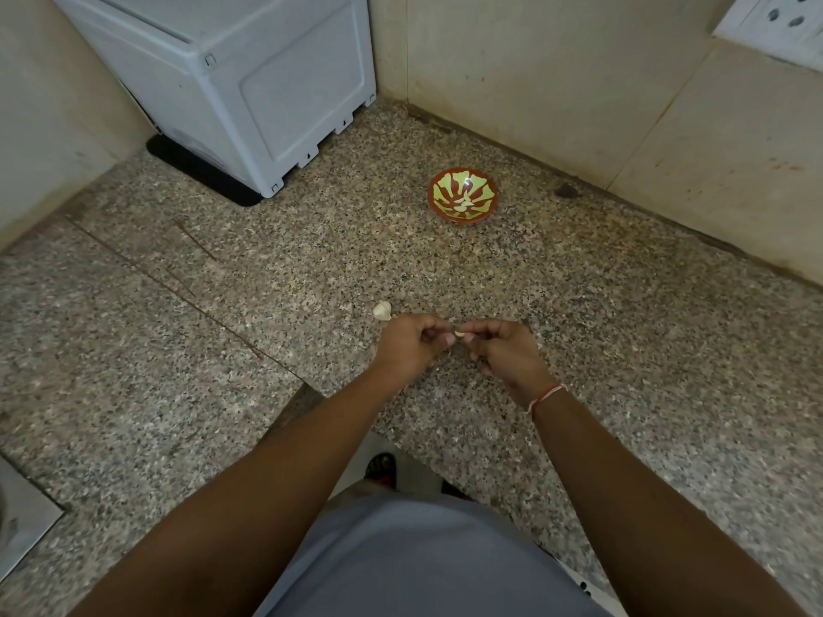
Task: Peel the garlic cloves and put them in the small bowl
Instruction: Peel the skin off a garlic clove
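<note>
Both hands meet at the centre of the frame — the left hand (412, 345) and right hand (503, 349) pinch one garlic clove (460, 334) between their fingertips. The garlic bulb (382, 310) lies on the counter (222, 349) just beside the left hand, and the small bowl (463, 195) — peeled cloves inside — sits further up, right of centre.

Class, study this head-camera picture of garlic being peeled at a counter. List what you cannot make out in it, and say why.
- Garlic clove, head view: tiny and half covered by the fingers of the left hand and right hand; how much skin remains is unclear.
- Small bowl: the pale pieces inside are too small to count.
- Garlic bulb: partly behind the left hand.
- Wall socket: cut off by the frame's top right edge.
</note>
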